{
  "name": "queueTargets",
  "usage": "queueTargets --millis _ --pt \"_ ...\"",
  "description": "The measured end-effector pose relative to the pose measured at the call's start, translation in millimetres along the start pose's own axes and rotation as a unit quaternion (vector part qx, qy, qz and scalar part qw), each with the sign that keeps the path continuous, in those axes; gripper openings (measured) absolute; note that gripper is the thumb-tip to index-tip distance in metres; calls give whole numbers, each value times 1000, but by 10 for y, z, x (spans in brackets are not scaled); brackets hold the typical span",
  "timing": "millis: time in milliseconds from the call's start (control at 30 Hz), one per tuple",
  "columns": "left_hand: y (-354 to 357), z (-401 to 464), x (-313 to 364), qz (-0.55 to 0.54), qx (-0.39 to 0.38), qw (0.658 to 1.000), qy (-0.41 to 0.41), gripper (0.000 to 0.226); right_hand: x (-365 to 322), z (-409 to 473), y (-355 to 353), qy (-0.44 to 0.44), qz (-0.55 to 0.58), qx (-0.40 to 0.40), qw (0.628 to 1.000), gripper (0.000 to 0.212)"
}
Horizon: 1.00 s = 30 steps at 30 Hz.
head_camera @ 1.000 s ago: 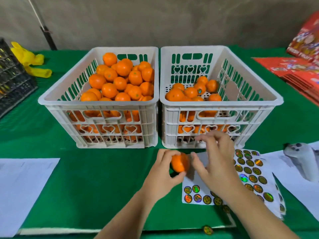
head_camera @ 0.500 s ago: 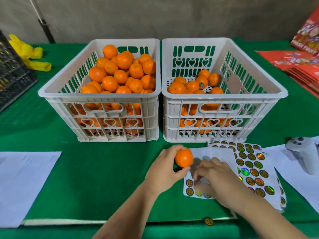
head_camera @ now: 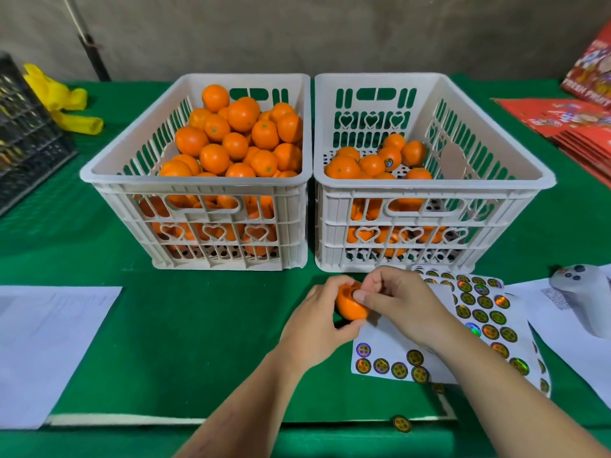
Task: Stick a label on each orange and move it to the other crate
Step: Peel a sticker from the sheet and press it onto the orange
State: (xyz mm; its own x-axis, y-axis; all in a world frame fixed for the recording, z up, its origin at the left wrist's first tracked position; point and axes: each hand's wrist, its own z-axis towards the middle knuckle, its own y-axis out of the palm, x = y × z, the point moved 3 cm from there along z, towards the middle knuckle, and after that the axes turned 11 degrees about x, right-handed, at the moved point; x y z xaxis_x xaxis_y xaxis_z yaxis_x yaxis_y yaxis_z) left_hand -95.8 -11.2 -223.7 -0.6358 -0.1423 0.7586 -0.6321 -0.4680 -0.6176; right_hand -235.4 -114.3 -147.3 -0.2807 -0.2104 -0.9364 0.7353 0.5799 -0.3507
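My left hand [head_camera: 314, 328] is grasping one orange [head_camera: 348, 307] at six o'clock of two crates [head_camera: 433, 183]. My right hand [head_camera: 401, 299] is pressing curled fingertips on it; whether they are pinching a label, I cannot tell.

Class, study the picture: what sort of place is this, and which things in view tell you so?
Probably a small fruit-packing or labelling station: two white slotted plastic crates of oranges on a green cloth-covered table, and sheets of round holographic stickers beside them.

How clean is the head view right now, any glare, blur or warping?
Head view: even light, soft shadows; hologram glints on the sticker sheet; wide-angle bowing of the crates and table edge; left hand, orange and right hand sharp.
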Motion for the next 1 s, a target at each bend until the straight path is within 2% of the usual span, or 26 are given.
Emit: queueTargets --millis 167,267,367,500,667,767,867,933,1000 --pt "-34 -8 18 -22 -6 1000 -6 65 135 144 80 22 -95 -3 995 20" --pt "-46 -12 12 -43 -6 999 -9 64 153 151 81 70 -86 -58 992 40" --pt "-45 -17 13 -60 -2 998 7 63 133 141 75 95 -90 -80 988 39" --pt "-89 -33 40 -83 48 995 28 61 55 82 71 123 31 -71 989 36" --pt "-220 -91 202 -116 106 985 77 75 -195 -64 63 38 46 -13 998 36" --pt "-474 -24 476 -113 151 971 150 75 -525 -128 -15 -35 44 22 998 39" --pt "-940 195 798 -94 237 930 264 57 -1023 -75 -210 -124 64 104 985 47" --pt "-1291 389 958 -65 277 915 287 38 -1350 55 -362 -183 48 160 969 45" --pt "-1606 607 1032 6 305 911 278 22 -1570 284 -501 -222 -26 197 955 46"
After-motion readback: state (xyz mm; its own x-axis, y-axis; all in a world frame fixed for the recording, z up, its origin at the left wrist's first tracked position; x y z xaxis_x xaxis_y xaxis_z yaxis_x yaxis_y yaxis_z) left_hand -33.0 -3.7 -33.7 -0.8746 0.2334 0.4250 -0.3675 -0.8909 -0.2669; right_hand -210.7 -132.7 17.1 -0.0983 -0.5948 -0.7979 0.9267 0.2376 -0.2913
